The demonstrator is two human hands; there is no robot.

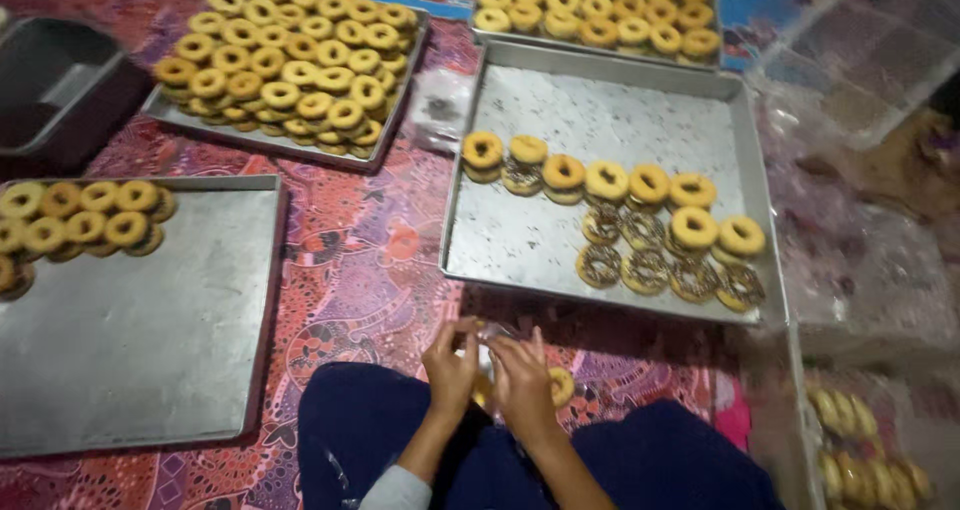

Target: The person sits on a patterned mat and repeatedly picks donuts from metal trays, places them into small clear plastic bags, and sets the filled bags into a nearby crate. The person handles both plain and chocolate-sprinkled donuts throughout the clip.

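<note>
My left hand (452, 365) and my right hand (522, 382) meet above my dark blue lap, close together. Both grip a small clear plastic packet (487, 342) that is mostly hidden between the fingers. A yellow ring-shaped cookie (563, 385) shows at the right hand's edge. Just beyond the hands lies a large metal tray (600, 100) with two loose rows of ring cookies (648, 185), some yellow, some topped with dark sprinkles.
A metal tray (140, 350) at left holds cookies in its far corner. Two full trays (285, 60) (600, 10) sit at the back. A dark tub (50, 80) stands far left. Clear plastic boxes (870, 50) lie right; one box (870, 465) holds cookies.
</note>
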